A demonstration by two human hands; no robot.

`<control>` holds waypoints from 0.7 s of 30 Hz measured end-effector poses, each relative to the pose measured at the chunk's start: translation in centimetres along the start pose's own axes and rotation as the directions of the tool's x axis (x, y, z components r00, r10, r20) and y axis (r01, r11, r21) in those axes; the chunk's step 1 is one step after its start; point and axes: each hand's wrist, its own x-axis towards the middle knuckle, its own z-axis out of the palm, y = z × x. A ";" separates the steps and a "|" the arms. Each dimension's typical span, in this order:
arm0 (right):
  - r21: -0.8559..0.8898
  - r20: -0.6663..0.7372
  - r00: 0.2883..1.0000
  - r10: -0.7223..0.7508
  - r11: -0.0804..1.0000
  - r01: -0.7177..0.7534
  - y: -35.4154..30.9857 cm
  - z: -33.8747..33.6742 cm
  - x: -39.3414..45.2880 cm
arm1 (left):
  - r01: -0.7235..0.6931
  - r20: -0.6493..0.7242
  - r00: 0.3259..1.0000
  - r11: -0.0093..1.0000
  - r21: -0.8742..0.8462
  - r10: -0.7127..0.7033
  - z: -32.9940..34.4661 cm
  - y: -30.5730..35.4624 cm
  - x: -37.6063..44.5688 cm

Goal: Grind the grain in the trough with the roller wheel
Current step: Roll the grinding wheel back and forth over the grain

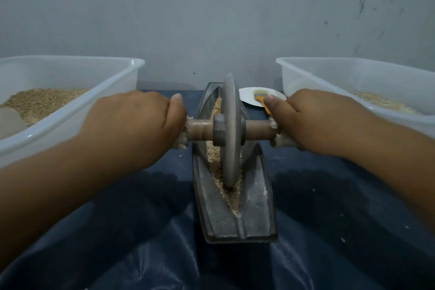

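Hands are both on the axle, one per side. The left hand (138, 120) is wrapped around the left end of the thick wooden axle (202, 130), thumb up top, and the right hand (313, 120) grips the right end the same way (frayed pale cloth pokes out from under both fists). The grey metal disc-shaped roller wheel (231, 129) stands upright on its edge in the groove of the long, boat-shaped grey metal trough (256, 207), roughly at the middle of it. Pale tan crushed grain (231, 198) lies along the groove, both ahead of the wheel and behind it, touching the rim at the bottom.

Everything sits on a wrinkled dark blue plastic sheet (146, 242). A translucent white plastic tub (70, 110) with tan grain in it is off to the left, a second similar tub (353, 82) to the right. Behind the right thumb there's a small white plate (249, 99) with an orange-handled brush (262, 97) on it.
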 end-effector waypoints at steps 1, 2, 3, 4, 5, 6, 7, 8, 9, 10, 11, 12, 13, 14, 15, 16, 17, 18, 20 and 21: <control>-0.027 -0.051 0.999 -0.002 1.000 0.001 0.0 0.6 1.0 | 0.100 0.012 0.995 0.995 -0.009 -0.100 0.6 0.0 0.7; -0.061 -0.099 0.995 0.003 0.998 -0.009 0.1 1.2 2.1 | 0.223 0.052 0.973 0.974 0.051 -0.225 1.4 0.0 1.4; -0.096 -0.148 0.989 0.019 0.995 -0.033 0.4 1.9 3.3 | 0.249 0.077 0.962 0.955 0.159 -0.263 2.3 0.0 2.2; -0.123 -0.191 0.981 0.029 0.991 -0.053 0.7 2.6 4.5 | 0.205 0.103 0.966 0.947 0.248 -0.236 3.2 -0.1 2.8; -0.125 -0.221 0.974 0.039 0.990 -0.068 0.9 3.2 5.5 | 0.179 0.134 0.966 0.944 0.277 -0.222 3.9 -0.3 3.6; -0.108 -0.241 0.969 0.048 0.991 -0.076 1.1 3.8 6.5 | 0.191 0.124 0.966 0.948 0.255 -0.228 4.4 -0.5 4.5; -0.079 -0.257 0.965 0.056 0.994 -0.078 1.4 4.2 7.2 | 0.219 0.120 0.960 0.944 0.248 -0.254 4.7 -0.9 5.1; -0.053 -0.270 0.960 0.067 0.995 -0.085 1.6 4.6 7.8 | 0.230 0.103 0.960 0.941 0.248 -0.262 5.0 -1.1 5.9; -0.032 -0.280 0.957 0.079 0.995 -0.091 1.9 4.9 8.2 | 0.232 0.105 0.958 0.935 0.270 -0.268 5.0 -1.3 6.5; -0.015 -0.285 0.954 0.089 0.995 -0.097 2.1 5.2 8.5 | 0.231 0.112 0.956 0.931 0.283 -0.271 4.9 -1.6 7.0; 0.000 -0.287 0.953 0.098 0.995 -0.102 2.2 5.4 8.6 | 0.231 0.116 0.955 0.930 0.286 -0.273 4.8 -1.6 7.3; 0.008 -0.289 0.952 0.098 0.995 -0.100 2.3 5.5 8.7 | 0.236 0.131 0.951 0.933 0.270 -0.279 4.6 -1.6 7.5; 0.012 -0.290 0.952 0.097 0.995 -0.098 2.3 5.6 8.6 | 0.243 0.154 0.945 0.934 0.261 -0.288 4.3 -1.5 7.5; 0.007 -0.292 0.952 0.090 0.996 -0.092 2.3 5.5 8.5 | 0.236 0.168 0.943 0.932 0.274 -0.288 4.2 -1.4 7.3; -0.003 -0.295 0.952 0.080 0.996 -0.085 2.2 5.4 8.3 | 0.237 0.182 0.939 0.932 0.276 -0.293 4.0 -1.2 7.0; -0.014 -0.298 0.952 0.072 0.997 -0.080 2.1 5.2 7.9 | 0.235 0.199 0.936 0.936 0.261 -0.290 3.7 -1.0 6.7; -0.023 -0.298 0.952 0.066 0.997 -0.076 1.9 5.1 7.5 | 0.238 0.218 0.931 0.941 0.241 -0.292 3.4 -0.8 6.2; -0.031 -0.295 0.954 0.061 0.997 -0.074 1.8 5.0 6.9 | 0.240 0.226 0.930 0.944 0.224 -0.290 3.0 -0.6 5.8; -0.043 -0.272 0.960 0.067 0.996 -0.082 1.6 4.7 5.7 | 0.216 0.234 0.935 0.952 0.219 -0.266 2.5 -0.2 5.1; -0.041 -0.255 0.964 0.078 0.995 -0.091 1.6 4.5 5.1 | 0.207 0.233 0.937 0.953 0.223 -0.259 2.1 0.0 4.8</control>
